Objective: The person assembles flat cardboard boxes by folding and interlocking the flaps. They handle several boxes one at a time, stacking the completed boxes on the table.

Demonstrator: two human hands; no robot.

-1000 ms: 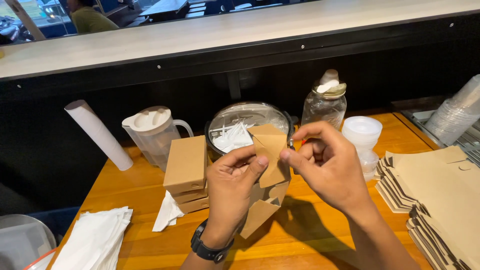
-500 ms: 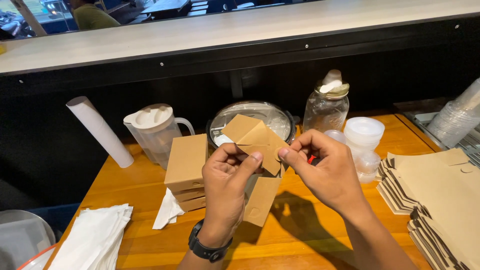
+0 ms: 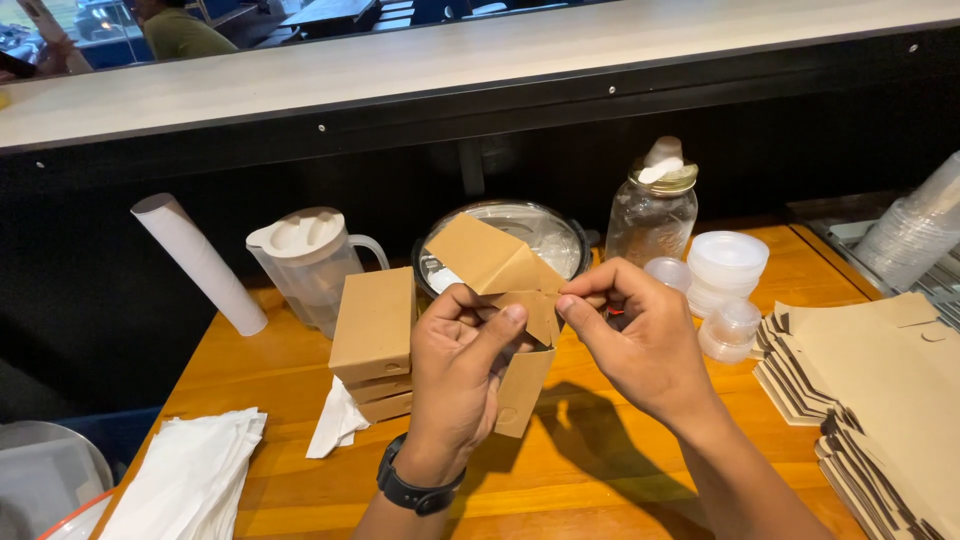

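Note:
A brown cardboard box (image 3: 523, 385), half folded, is held up over the wooden table (image 3: 300, 370). My left hand (image 3: 455, 375), with a black watch on the wrist, grips its left side, thumb pressing a flap. My right hand (image 3: 640, 335) pinches the top flap from the right with its fingertips. The upper flaps (image 3: 485, 255) stand open and tilted toward the back.
A stack of folded brown boxes (image 3: 375, 335) sits left of my hands, over a white napkin (image 3: 335, 425). Flat box blanks (image 3: 880, 385) are piled at right. Behind stand a plastic pitcher (image 3: 305, 260), a round tin (image 3: 550, 225), a glass jar (image 3: 652, 212), small plastic cups (image 3: 728, 270) and a paper roll (image 3: 195, 260).
Both hands have lifted and turned the box, and the flaps are folded further. My right fingers have shifted onto the top flap.

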